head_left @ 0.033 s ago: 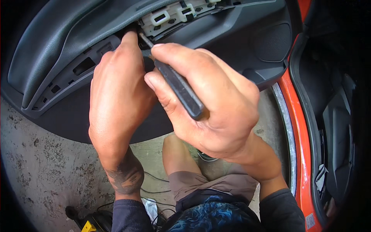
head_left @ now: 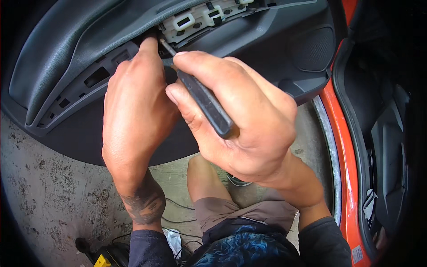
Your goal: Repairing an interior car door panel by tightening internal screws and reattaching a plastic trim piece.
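Observation:
My right hand (head_left: 249,115) is closed round the dark handle of a screwdriver (head_left: 205,103). Its thin metal shaft slants up and left, and the tip ends in the gap beside the white plastic bracket (head_left: 195,21) of the grey car door panel (head_left: 284,40). Just left of that shaft, my left hand (head_left: 138,98) reaches up into the same gap beneath the panel's padded edge. One finger stretches into the dark opening. Its tip and the other fingers are hidden, so whatever they touch cannot be seen.
Left of my hands runs a grey trim strip (head_left: 66,99) with slots. The orange car body sill (head_left: 344,169) curves down the right side. Below lies a stained concrete floor (head_left: 49,187), with black cables (head_left: 178,220) and a black-and-yellow item (head_left: 103,260) near the lower edge.

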`<state>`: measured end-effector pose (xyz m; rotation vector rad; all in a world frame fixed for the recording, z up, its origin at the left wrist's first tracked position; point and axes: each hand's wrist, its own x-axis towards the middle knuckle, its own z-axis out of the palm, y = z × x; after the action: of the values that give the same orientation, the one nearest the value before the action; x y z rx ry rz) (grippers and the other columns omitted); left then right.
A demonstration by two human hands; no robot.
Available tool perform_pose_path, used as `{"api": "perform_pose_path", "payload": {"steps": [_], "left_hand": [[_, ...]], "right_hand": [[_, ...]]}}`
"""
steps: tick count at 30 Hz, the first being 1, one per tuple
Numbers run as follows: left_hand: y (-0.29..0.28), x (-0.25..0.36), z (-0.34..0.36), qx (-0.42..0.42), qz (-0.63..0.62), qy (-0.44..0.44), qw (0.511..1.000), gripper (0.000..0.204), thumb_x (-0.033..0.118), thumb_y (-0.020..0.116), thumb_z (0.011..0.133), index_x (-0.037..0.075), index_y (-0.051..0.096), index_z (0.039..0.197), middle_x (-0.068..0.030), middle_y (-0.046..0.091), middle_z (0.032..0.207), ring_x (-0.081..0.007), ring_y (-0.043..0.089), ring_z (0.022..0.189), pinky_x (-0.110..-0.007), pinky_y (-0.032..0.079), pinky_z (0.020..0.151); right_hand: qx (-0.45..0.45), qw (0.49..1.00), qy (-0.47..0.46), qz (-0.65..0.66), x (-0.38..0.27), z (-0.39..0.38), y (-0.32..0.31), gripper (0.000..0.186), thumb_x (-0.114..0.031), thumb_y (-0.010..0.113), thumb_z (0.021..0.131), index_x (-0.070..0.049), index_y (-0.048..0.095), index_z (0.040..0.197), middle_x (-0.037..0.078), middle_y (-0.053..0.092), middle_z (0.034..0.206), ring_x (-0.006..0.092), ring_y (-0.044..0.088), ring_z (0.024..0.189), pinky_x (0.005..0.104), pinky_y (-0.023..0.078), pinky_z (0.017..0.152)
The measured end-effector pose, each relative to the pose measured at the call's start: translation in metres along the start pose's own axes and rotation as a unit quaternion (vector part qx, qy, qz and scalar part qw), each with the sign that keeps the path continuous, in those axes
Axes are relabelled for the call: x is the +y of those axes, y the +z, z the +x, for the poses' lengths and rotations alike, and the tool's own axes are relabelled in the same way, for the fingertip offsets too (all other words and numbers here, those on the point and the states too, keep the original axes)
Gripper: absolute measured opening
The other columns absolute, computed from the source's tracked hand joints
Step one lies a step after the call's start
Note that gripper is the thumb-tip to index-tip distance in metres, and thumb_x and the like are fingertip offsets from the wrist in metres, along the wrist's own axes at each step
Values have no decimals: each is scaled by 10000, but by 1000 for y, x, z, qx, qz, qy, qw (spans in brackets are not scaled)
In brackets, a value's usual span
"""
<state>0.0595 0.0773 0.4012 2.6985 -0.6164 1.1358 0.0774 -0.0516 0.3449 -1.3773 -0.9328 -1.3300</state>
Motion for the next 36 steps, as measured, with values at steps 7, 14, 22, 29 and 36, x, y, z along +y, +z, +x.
{"api": "perform_pose_path", "payload": {"steps": [7,14,22,29,36], "left_hand": [[-3,-5,6,-42,44,-3,998,225,59,672,740,-72,535,861,-283,636,762,-467,632,828,-519,504,695],[-5,-2,12,-51,37,0,998,194,63,659,745,-85,558,822,-298,636,773,-467,641,829,-520,513,699],[-4,-5,15,-84,28,-16,996,209,42,663,738,-97,539,834,-304,631,747,-464,646,828,-506,522,694],[-4,-9,13,-80,2,-17,997,224,30,656,746,-93,527,881,-299,636,751,-462,648,828,-500,524,691],[-5,-6,9,-52,7,-21,998,179,39,647,762,-63,522,838,-281,634,743,-467,636,830,-515,509,683]], "right_hand": [[-4,1000,-19,-11,4,-1,1,256,-13,706,804,36,581,1023,102,558,726,227,582,582,316,484,500],[-12,1000,-4,-4,4,-2,-1,274,-8,705,811,52,586,1051,110,569,745,227,601,609,314,502,520],[-18,998,-43,-42,3,-5,0,238,0,663,837,79,585,1047,123,560,758,229,597,611,311,518,535],[-17,997,-54,-52,3,-5,4,243,7,658,825,83,592,1047,112,554,747,216,585,600,298,512,520],[-13,998,-48,-42,1,-5,6,238,12,658,817,79,597,1038,98,537,728,200,566,585,287,500,508]]}}
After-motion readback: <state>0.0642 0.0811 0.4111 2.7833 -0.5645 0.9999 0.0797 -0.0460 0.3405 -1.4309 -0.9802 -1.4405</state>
